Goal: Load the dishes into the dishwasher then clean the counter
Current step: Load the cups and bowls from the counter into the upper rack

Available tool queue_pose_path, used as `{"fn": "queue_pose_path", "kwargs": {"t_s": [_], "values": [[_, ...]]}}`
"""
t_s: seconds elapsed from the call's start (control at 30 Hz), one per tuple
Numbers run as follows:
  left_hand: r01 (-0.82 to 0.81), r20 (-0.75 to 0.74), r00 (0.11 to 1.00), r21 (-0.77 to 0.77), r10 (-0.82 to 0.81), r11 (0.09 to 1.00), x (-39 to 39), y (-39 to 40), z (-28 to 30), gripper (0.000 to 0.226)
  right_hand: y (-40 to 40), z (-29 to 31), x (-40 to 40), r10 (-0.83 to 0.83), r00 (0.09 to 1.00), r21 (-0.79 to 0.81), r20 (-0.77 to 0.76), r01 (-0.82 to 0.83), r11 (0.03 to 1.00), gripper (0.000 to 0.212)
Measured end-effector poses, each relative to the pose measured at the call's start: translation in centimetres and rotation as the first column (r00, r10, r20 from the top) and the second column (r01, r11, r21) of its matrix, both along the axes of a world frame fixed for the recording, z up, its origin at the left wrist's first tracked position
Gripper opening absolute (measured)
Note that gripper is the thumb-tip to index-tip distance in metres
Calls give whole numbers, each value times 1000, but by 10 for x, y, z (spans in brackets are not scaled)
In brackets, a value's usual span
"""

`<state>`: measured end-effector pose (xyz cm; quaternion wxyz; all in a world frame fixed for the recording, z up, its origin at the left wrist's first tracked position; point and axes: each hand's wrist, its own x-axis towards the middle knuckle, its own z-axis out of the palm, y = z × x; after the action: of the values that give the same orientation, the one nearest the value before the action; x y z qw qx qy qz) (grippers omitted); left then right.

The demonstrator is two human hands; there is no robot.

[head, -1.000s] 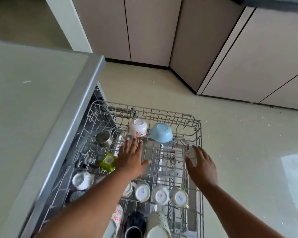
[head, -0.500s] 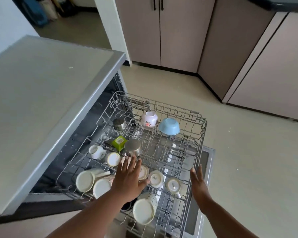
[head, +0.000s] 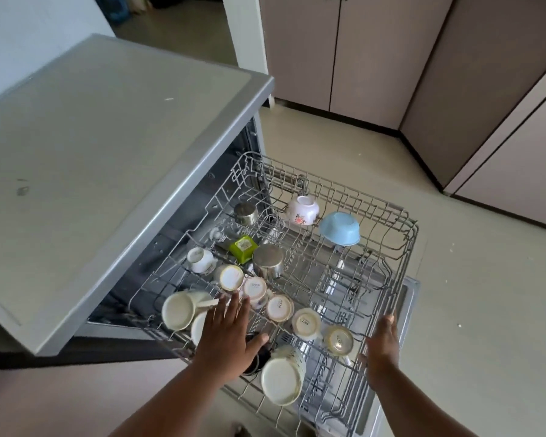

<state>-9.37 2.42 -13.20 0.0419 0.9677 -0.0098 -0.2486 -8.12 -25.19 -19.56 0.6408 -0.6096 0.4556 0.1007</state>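
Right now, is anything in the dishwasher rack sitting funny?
Mostly no. The cups and bowls sit upside down in rows. Only the big white mug at the rack's near edge looks odd: it lies tipped on its side.

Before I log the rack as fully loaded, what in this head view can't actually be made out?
- Dark cup, head view: mostly covered by the left hand.
- Right hand on the rack: the hand's back hides whether its fingers curl round the wire.
- Rack's near corner: cut off by the bottom edge.
- Print on the cup bases: too small to read.
- Dishwasher interior: hidden under the counter.
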Motion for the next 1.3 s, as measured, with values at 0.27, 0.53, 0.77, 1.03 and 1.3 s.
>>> {"fn": "queue_pose_path", "kwargs": {"t_s": [0.27, 0.53, 0.77, 1.03, 1.3], "values": [[-68, 56, 996, 18, 66, 998, 6, 14, 10, 110, 34, 16, 22, 36, 999, 78, -12, -35, 996, 50], [-64, 74, 996, 72, 59, 995, 1, 28, 10, 94, 78, 22, 61, 279, 960, 191, 32, -280, 941, 83], [72, 467, 878, 79, -101, 994, 16, 24, 58, 74, 100, 24, 79, 386, 922, 208, 12, -380, 901, 106], [20, 578, 795, 277, -183, 961, 56, 61, 126, 75, 133, 62, 91, 621, 779, 422, 86, -593, 685, 130], [270, 373, 793, 494, -482, 827, 92, 89, 129, 74, 149, 47, 81, 597, 763, 289, 246, -646, 707, 77]]}}
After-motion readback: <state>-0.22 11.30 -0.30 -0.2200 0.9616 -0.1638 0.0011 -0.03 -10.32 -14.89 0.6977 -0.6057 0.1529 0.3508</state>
